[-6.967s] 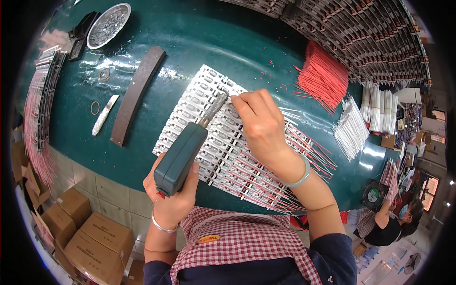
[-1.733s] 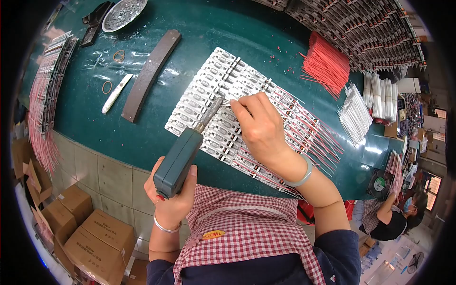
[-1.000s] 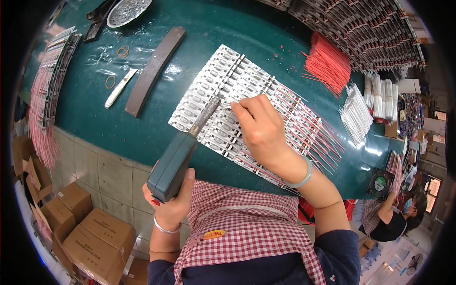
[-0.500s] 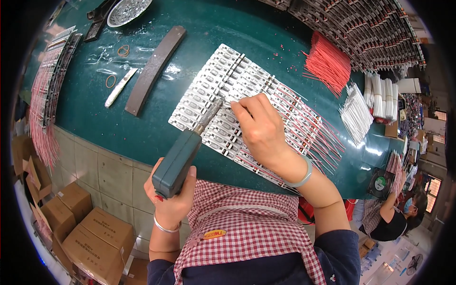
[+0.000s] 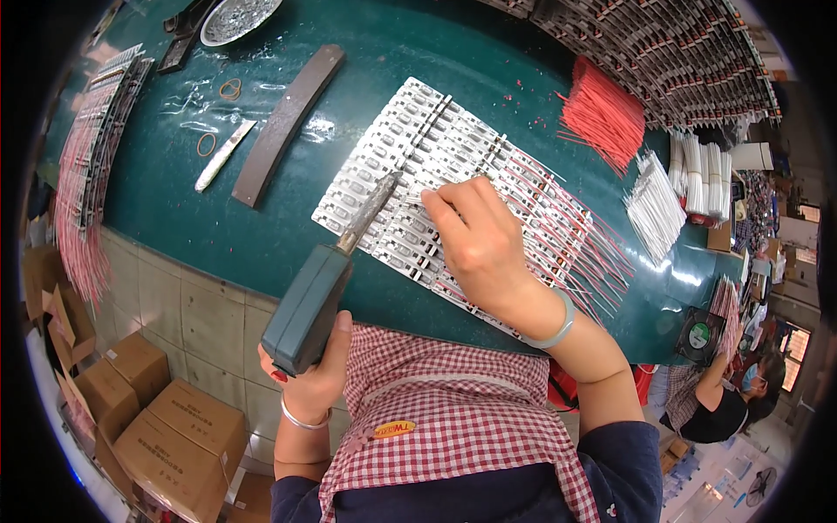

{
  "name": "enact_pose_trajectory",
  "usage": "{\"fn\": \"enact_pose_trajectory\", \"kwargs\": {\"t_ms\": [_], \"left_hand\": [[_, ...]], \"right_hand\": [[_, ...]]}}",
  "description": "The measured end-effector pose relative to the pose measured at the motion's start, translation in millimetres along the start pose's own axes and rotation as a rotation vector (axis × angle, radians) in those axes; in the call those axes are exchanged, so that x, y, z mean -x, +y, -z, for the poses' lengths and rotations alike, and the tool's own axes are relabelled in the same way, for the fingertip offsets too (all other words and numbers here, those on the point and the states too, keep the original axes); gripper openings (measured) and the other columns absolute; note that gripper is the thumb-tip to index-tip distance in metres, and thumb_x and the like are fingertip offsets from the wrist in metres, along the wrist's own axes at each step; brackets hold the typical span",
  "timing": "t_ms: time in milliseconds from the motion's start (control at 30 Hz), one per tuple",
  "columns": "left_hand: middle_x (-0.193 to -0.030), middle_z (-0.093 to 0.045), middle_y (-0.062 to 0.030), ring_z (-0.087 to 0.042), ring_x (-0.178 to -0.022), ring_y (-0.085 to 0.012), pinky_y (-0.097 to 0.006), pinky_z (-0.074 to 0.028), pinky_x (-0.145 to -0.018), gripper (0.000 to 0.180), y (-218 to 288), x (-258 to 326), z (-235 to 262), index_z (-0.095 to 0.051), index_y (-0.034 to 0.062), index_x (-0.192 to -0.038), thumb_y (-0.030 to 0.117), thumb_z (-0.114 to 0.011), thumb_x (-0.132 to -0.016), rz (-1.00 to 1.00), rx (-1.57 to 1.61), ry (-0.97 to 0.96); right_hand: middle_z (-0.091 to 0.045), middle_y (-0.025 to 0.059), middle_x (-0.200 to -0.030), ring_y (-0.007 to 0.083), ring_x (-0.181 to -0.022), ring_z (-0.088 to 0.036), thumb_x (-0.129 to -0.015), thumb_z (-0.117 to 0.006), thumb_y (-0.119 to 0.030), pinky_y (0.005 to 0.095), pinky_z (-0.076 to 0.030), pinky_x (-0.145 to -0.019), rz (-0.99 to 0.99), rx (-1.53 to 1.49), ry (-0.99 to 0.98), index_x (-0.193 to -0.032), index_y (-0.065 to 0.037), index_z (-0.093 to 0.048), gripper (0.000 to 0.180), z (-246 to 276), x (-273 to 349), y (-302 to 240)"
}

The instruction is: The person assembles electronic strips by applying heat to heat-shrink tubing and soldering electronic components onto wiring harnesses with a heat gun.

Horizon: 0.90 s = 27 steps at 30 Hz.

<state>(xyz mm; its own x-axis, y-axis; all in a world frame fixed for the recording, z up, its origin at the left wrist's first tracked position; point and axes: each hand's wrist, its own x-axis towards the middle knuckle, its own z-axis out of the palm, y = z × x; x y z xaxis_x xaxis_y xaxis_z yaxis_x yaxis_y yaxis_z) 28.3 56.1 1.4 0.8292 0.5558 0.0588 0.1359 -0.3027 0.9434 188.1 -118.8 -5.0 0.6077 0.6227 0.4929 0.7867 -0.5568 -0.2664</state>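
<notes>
My left hand [image 5: 318, 376] is wrapped round the handle of a dark green soldering gun [image 5: 307, 305]. The gun's long metal tip slants up over a panel of white plastic holders [image 5: 384, 139] set in rows. Thin red and white wires [image 5: 602, 261] run off the panel's right side. Over the panel's middle, my right hand [image 5: 479, 235] has thumb and forefinger pinched together close to the tip's right side. Whatever lies between those fingertips is too small to make out.
Beyond the panel lie red wires [image 5: 602, 113] and white wires [image 5: 656, 209]. A dark curved bar [image 5: 288, 126], a white-handled blade [image 5: 224, 157] and a metal dish [image 5: 235, 19] are on the left. Finished-looking strips [image 5: 96, 148] stack at the far left. A co-worker [image 5: 724, 397] sits at right.
The soldering gun has drawn back slightly to the left and toward me, its tip away from my right fingertips. My right hand has lowered a little, still pinched.
</notes>
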Motion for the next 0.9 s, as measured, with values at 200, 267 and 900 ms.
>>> {"fn": "enact_pose_trajectory", "kwargs": {"t_ms": [200,267,900], "left_hand": [[-0.088,-0.072,-0.0136,-0.068,-0.072,-0.0185,-0.027,-0.053,-0.066,0.023,-4.6,-0.4,1.2,-0.071,-0.0051,-0.098,-0.001,-0.077,-0.076,-0.086,-0.006,-0.05],[-0.09,-0.072,-0.0144,-0.068,-0.074,-0.019,-0.027,-0.053,-0.068,0.024,-4.4,-0.3,1.4,-0.07,-0.0056,-0.098,-0.002,-0.077,-0.076,-0.082,-0.009,-0.067],[-0.085,-0.07,-0.0094,-0.066,-0.069,-0.0154,-0.026,-0.051,-0.063,0.021,-2.5,4.6,4.7,-0.071,-0.0032,-0.096,0.001,-0.077,-0.077,-0.036,-0.011,-0.054]], "right_hand": [[-0.062,0.0094,-0.088,0.0242,-0.078,-0.059,-0.069,-0.065,0.006,0.0339,-0.05,-0.061,-0.004,0.02,-0.014,-0.1,0.002,-0.069,0.031,-2.9,2.7,-1.2],[-0.062,0.0093,-0.088,0.0239,-0.078,-0.059,-0.069,-0.065,0.005,0.0336,-0.05,-0.061,-0.016,0.013,-0.017,-0.1,0.002,-0.069,0.031,-3.9,3.3,-1.1],[-0.055,0.0094,-0.084,0.0232,-0.079,-0.056,-0.069,-0.062,-0.002,0.0314,-0.05,-0.06,0.042,0.078,-0.026,-0.095,0.006,-0.067,0.028,-5.9,3.3,0.0]]}}
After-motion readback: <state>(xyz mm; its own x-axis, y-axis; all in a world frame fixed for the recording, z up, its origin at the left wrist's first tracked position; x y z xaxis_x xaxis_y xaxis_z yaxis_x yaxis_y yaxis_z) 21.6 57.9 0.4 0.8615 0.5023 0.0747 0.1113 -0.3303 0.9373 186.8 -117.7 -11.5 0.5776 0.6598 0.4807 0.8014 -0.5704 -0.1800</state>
